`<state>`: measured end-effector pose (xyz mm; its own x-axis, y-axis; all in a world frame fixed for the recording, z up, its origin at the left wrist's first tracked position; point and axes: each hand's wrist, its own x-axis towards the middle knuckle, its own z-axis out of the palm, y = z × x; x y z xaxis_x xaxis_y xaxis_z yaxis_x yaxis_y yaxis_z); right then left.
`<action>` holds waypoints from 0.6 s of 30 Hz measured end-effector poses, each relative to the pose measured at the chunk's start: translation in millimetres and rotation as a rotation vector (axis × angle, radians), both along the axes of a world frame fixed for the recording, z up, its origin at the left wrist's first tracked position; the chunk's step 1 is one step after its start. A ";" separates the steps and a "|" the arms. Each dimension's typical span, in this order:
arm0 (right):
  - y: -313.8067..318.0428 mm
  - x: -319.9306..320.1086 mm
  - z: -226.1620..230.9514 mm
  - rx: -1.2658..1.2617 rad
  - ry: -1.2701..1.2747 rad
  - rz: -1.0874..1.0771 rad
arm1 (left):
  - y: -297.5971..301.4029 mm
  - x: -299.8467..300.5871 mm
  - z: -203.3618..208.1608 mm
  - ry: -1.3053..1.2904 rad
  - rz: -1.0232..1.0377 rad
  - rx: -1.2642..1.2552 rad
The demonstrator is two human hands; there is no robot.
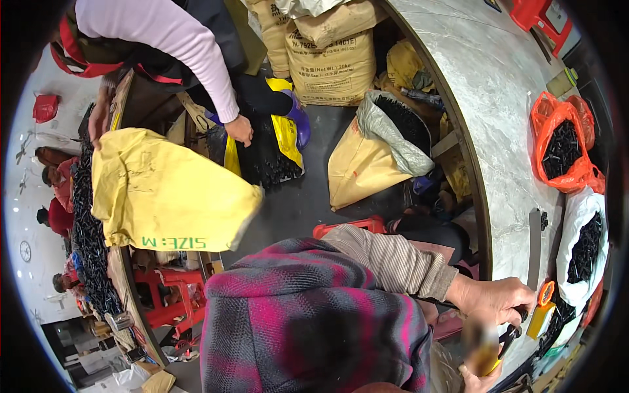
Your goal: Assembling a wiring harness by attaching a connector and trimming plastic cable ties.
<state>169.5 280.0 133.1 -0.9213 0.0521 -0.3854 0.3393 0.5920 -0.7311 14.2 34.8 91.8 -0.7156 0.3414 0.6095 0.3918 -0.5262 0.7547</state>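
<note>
My body is turned toward the grey worktop on the right. My left hand, in a beige striped sleeve, is closed around a black-handled tool whose kind I cannot make out. Below it, near the lower edge, my right hand is partly hidden, its fingers closed beside a blurred yellowish patch. An orange-and-yellow tool lies on the worktop just past my left hand. My plaid garment fills the lower middle.
A co-worker's hand hangs above black strips; the other grips a yellow sack. An open sack of black pieces stands on the dark floor. Red and white bags of black pieces line the worktop.
</note>
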 end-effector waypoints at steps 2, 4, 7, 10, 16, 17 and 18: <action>1.4 -7.5 -1.6 -0.130 -0.082 0.006 | 1.2 2.5 0.2 -0.004 -0.020 -0.004; -1.3 -17.6 -2.3 -0.387 -0.242 0.017 | 2.2 4.8 -0.5 0.005 -0.035 -0.010; -8.7 -31.3 -4.9 -0.200 -0.339 0.013 | 12.2 10.9 -3.6 0.028 0.056 -0.004; -55.3 -41.2 18.8 0.266 -0.130 -0.002 | 11.4 1.9 -7.2 0.016 0.079 0.003; -41.2 -17.5 -24.9 0.836 0.868 0.162 | -6.8 -7.3 -2.4 0.029 0.125 -0.100; -53.8 -25.4 -18.7 0.897 0.904 0.190 | -13.8 -7.1 -0.1 -0.099 0.089 -0.164; -55.6 -37.8 -13.1 0.929 0.950 0.282 | -20.1 -7.2 6.8 -0.208 0.024 -0.215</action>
